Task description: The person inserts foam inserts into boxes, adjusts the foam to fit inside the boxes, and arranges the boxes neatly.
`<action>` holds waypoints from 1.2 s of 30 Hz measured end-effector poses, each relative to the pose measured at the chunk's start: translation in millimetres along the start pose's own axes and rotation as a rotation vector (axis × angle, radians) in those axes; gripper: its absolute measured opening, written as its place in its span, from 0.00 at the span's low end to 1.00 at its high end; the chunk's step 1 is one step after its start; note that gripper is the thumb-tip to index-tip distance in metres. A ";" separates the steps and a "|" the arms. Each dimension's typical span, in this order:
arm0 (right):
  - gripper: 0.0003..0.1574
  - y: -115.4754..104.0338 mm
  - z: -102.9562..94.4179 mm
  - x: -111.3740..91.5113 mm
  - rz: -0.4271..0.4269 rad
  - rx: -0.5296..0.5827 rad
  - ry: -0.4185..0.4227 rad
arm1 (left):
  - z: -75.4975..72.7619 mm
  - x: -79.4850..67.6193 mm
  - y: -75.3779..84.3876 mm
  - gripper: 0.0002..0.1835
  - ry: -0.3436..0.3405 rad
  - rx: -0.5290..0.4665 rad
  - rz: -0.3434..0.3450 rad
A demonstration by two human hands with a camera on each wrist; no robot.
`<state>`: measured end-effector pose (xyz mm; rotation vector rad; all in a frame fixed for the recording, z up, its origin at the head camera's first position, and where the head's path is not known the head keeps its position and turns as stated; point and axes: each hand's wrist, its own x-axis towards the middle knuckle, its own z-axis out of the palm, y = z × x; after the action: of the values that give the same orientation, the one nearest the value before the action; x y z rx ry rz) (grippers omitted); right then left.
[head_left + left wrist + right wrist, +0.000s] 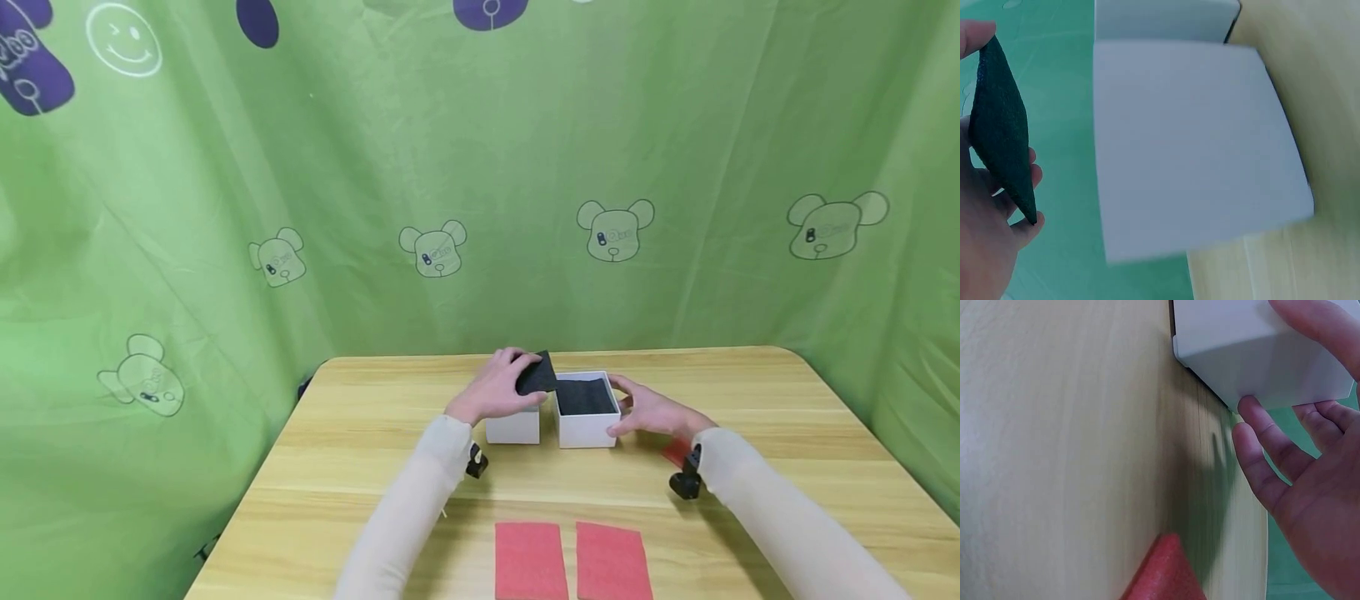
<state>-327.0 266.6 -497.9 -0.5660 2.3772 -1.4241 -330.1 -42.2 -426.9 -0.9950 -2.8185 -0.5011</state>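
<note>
The left hand (497, 388) pinches a black pad (537, 377), and at its three o'clock the half-spread right hand (649, 410) grips a white box (587, 432).

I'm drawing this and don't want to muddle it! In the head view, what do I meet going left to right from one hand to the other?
Left hand → held dark pad → right box → right hand.

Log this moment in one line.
left hand: holding black felt piece | right hand: gripping open white box, black felt inside | red felt pieces: on table
</note>
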 end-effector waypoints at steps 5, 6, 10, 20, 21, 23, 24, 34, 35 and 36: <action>0.70 2.8 0.3 2.0 0.014 -0.018 0.000 | 8.3 7.5 12.0 0.38 -0.043 -0.018 0.016; 0.70 3.1 0.1 2.3 0.019 -0.015 -0.001 | 9.5 9.0 14.2 0.38 -0.052 -0.025 0.016; 0.70 3.5 -0.8 3.3 0.020 0.018 -0.011 | 14.4 16.6 22.5 0.39 -0.071 -0.041 0.026; 0.68 3.8 -2.3 2.2 -0.002 0.046 -0.016 | 27.6 34.7 33.4 0.39 -0.117 0.000 0.035; 0.68 4.3 -2.5 1.9 -0.010 0.044 -0.019 | 28.8 36.1 34.2 0.39 -0.120 0.002 0.036; 0.68 4.5 -2.4 1.2 -0.006 0.035 -0.019 | 31.0 38.3 35.9 0.40 -0.132 0.010 0.038; 0.68 4.5 -2.2 0.8 -0.004 0.028 -0.020 | 32.4 39.4 36.5 0.40 -0.137 0.018 0.043; 0.67 2.3 -1.5 1.7 0.004 0.034 -0.026 | 40.1 48.7 46.4 0.39 -0.141 0.089 0.085; 0.67 2.1 -1.4 1.7 0.006 0.030 -0.026 | 41.5 49.6 47.0 0.39 -0.141 0.087 0.084; 0.67 2.3 -1.3 1.7 0.005 0.015 -0.026 | 43.2 50.6 47.4 0.39 -0.142 0.085 0.083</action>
<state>-329.5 267.8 -499.5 -0.5708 2.3443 -1.4218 -339.5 37.2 -443.9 -1.1685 -2.8783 -0.3102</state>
